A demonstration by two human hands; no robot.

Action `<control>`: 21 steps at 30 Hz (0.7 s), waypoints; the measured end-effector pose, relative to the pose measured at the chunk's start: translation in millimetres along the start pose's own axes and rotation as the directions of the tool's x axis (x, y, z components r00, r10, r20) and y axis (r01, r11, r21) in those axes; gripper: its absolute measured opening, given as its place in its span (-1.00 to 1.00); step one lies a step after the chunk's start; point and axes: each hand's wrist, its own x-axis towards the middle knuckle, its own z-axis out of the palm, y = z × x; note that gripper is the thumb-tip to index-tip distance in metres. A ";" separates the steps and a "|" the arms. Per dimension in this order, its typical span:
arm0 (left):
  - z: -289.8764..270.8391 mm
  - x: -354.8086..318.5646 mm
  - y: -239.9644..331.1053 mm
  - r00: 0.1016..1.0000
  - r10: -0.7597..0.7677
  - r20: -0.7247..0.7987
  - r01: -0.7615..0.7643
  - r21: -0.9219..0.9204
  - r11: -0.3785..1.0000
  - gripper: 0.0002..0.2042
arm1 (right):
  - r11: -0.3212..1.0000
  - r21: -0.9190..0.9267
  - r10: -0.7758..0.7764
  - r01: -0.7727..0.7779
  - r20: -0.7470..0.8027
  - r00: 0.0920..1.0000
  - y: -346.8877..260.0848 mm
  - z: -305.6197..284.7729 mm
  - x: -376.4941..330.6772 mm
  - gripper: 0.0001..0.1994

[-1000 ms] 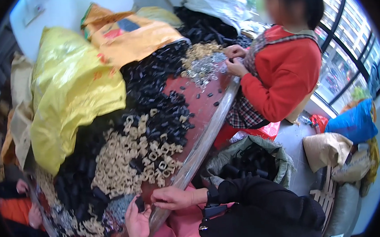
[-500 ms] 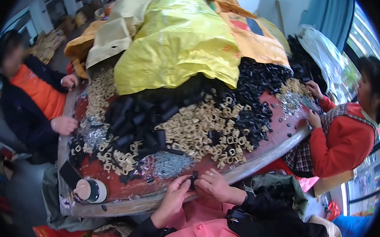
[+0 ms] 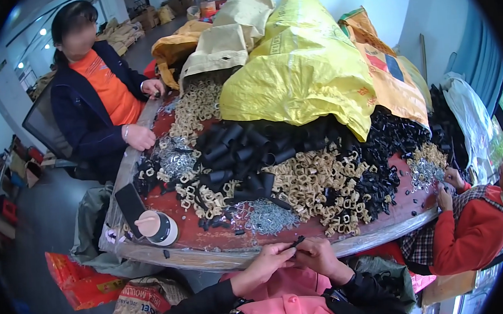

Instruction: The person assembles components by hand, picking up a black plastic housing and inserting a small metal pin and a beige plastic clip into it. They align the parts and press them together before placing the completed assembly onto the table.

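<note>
my grip is closing on a small black part [image 3: 297, 242], pinched between the fingertips of my left hand [image 3: 268, 259] and my right hand [image 3: 318, 256], both clenching around it from either side. the two hands are meeting just at the near edge of the table [image 3: 210, 235], above my pink lap, with the part sticking up slightly between them. i cannot tell its exact shape, it is too small.

right beyond my hands a heap of small silvery metal clips [image 3: 267, 217] is lying on the red tabletop, and behind it a wide spread of beige plastic rings [image 3: 317, 181] is mixing with black tube pieces [image 3: 236, 152] and smaller black parts [image 3: 381, 171]. a large yellow sack [image 3: 304, 71] is slumping over the middle of the pile, with a tan sack [image 3: 226, 42] beside it spilling more beige rings.

to my left on the table a black-and-white flask with a pale cap [image 3: 157, 226] is standing near a dark phone [image 3: 130, 203]. a person in an orange top [image 3: 98, 92] is sitting at the far left edge, and a person in a red sweater [image 3: 473, 235] is working at the right edge.
</note>
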 end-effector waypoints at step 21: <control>-10.9 10.9 13.2 0.990 -0.130 -0.052 0.121 -0.145 0.982 -0.78 | 0.944 0.122 0.283 -0.308 0.186 0.941 3.8 -6.7 26.3 -0.92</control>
